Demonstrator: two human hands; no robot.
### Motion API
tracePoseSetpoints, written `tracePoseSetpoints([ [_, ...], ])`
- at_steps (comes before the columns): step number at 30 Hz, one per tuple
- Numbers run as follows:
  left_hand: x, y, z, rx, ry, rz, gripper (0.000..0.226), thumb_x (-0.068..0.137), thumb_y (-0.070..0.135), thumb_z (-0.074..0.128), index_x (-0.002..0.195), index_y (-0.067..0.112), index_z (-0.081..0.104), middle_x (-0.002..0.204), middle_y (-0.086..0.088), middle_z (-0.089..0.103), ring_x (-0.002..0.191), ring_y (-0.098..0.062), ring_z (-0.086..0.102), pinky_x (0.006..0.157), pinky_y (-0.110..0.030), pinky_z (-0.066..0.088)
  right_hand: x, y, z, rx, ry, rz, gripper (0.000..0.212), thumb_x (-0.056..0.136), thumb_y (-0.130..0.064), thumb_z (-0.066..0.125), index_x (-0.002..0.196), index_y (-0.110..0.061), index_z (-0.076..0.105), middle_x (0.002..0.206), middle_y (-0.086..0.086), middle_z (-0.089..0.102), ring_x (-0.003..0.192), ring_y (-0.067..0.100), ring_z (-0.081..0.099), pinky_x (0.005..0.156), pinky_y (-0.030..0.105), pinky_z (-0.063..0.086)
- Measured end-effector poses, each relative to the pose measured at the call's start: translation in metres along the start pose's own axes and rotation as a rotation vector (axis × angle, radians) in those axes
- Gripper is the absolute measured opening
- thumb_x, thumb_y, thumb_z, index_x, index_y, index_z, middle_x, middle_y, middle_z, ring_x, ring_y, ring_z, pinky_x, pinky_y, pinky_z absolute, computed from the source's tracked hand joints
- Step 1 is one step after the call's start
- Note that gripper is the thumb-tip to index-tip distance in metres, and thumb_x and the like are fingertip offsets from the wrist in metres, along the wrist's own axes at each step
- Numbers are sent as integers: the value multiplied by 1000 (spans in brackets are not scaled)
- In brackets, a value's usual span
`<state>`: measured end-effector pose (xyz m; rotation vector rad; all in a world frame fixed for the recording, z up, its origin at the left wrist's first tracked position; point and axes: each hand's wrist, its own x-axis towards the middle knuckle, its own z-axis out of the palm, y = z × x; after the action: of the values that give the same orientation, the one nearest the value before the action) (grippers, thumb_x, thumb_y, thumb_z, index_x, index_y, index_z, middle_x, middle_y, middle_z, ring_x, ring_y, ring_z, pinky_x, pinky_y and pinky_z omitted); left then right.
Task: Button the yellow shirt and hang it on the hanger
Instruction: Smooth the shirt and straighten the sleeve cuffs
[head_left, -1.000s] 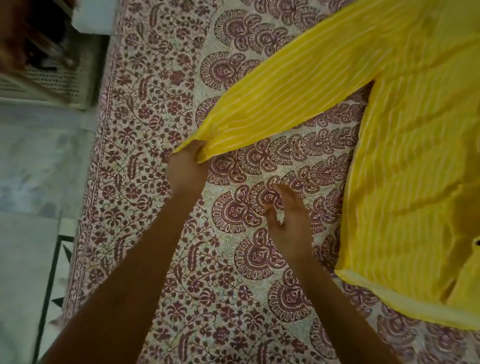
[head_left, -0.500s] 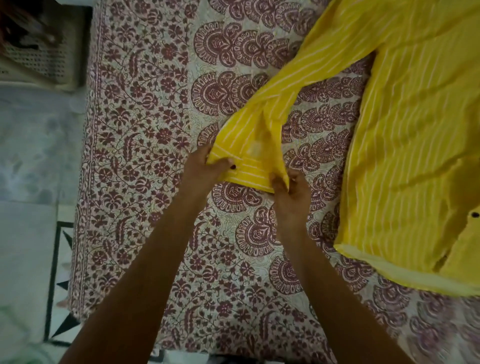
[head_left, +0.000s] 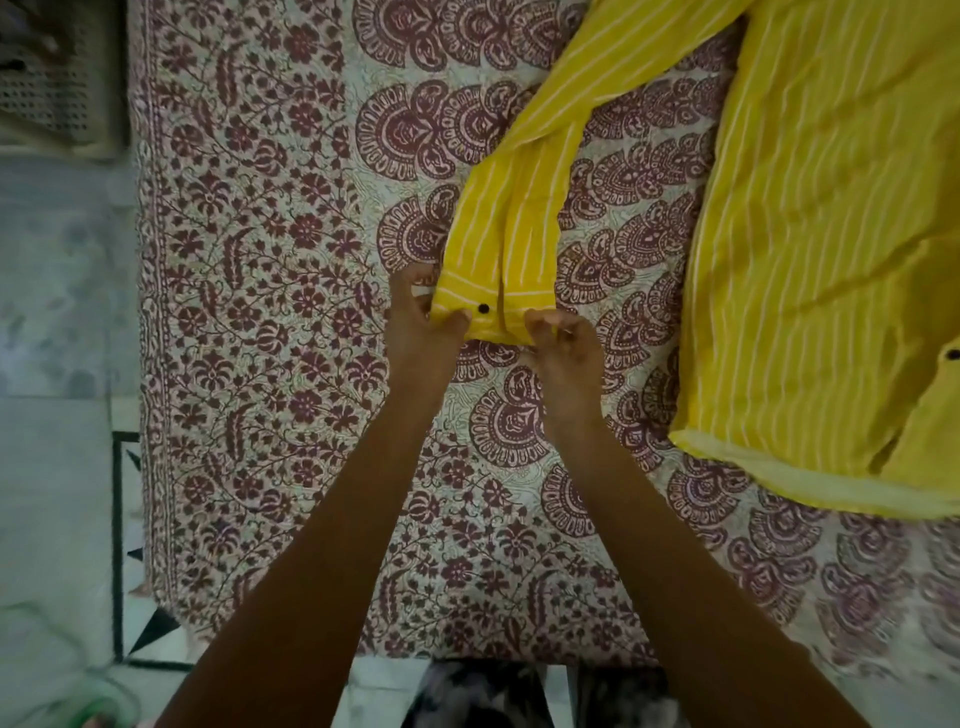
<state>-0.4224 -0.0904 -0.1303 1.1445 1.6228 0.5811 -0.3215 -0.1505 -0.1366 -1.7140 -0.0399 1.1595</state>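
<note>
Yellow shirt (head_left: 810, 234), thin white stripes, spread on patterned bedspread (head_left: 260, 312).
Body flat at right, pale hem (head_left: 810, 483) on the near edge, a dark button (head_left: 953, 355) at the far right. Sleeve (head_left: 524, 208) runs down-left from the body; cuff (head_left: 467, 306) unfastened, slit open, black button (head_left: 483, 308) just left of the slit.
</note>
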Motion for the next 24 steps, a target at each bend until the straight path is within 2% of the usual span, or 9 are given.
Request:
tracePoseSetpoints([
  [3,-1,-15,-2,472,48,382,45,75,6,64,118,14,55,113,-8,55,98,-16,56,75,-25,45,10,-1,6,132,93,78,36,73,0,71,87,-17,43,88,9,56,74,20,53,65,30,45],
  [5,1,-21,-2,683,23,493,32,77,16,65,109,16,64,112,-11,58,101,-29,54,83,-37,44,11,-3,7,108,58,130,25,77,3,67,91,-9,50,86,9,58,72,16,53,61,23,46],
  [7,1,-23,1,769,-51,512,26,80,19,63,105,14,66,105,-12,64,97,-33,56,84,-45,45,9,-3,6,-22,31,143,9,81,-2,65,81,-10,60,77,5,61,71,16,56,66,27,48],
  [11,5,-20,7,758,-114,454,21,84,14,59,104,9,65,102,-14,64,96,-31,57,77,-39,47,7,9,3,-107,69,83,20,82,-10,65,67,-19,59,78,18,62,78,27,60,83,48,50],
  [14,12,-13,10,709,-165,412,12,81,11,59,93,10,64,94,-12,63,87,-27,59,70,-38,50,9,15,3,-192,67,17,20,81,-12,66,66,-24,59,76,14,64,84,40,64,82,60,49],
  [18,18,-9,9,606,-187,354,4,78,8,62,80,8,64,81,-11,67,71,-24,63,66,-39,53,12,18,4,-189,53,-37,12,78,-8,68,80,-19,63,77,5,66,77,24,63,80,54,52],
  [20,16,-9,8,509,-168,294,3,78,8,64,80,6,66,77,-9,69,68,-20,63,65,-29,53,9,19,3,-274,80,-158,37,73,-6,72,107,-10,57,95,9,64,85,23,62,81,45,54],
  [22,15,-11,8,485,-164,250,6,78,10,65,81,6,67,78,-8,70,67,-14,61,61,-15,46,9,23,-2,-511,103,-399,59,69,-6,74,121,-8,46,114,13,54,99,25,57,81,34,52],
  [24,14,-14,9,492,-163,225,7,79,12,65,82,7,68,79,-6,70,67,-9,58,59,-5,38,9,26,-8,-810,101,-607,56,69,-10,74,119,-8,49,118,15,50,104,27,53,81,33,49],
])
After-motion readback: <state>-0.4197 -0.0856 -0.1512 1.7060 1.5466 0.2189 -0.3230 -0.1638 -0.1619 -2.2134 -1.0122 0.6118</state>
